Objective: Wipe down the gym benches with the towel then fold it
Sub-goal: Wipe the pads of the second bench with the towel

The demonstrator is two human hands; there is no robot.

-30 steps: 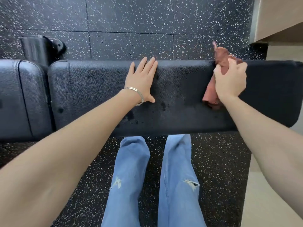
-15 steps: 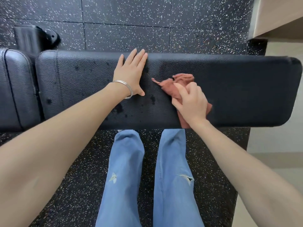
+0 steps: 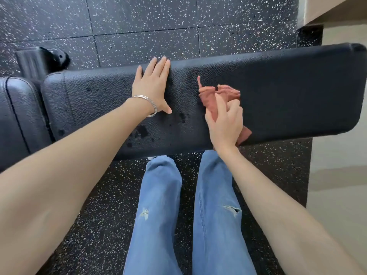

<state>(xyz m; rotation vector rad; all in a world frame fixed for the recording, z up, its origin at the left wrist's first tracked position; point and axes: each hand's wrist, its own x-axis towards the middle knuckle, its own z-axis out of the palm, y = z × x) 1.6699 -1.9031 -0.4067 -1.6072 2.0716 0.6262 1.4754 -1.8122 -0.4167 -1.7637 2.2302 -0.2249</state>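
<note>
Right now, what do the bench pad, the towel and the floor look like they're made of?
Bench pad: black vinyl or faux leather, likely; pebbled grain, soft sheen, with dark wet-looking spots on it.
Towel in the right hand: reddish-brown soft cloth, possibly microfibre; it crumples in loose folds.
Floor: black rubber tiles, apparently; white flecks, matte, with visible seams.

left hand [image 3: 152, 86] on bench [image 3: 288, 92] | towel [image 3: 213, 96] just right, under right hand [image 3: 226, 122]

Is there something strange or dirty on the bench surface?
Yes. Dark wet-looking spots dot the bench pad, near its front edge below the left hand. The towel under the right hand has not reached them.
</note>
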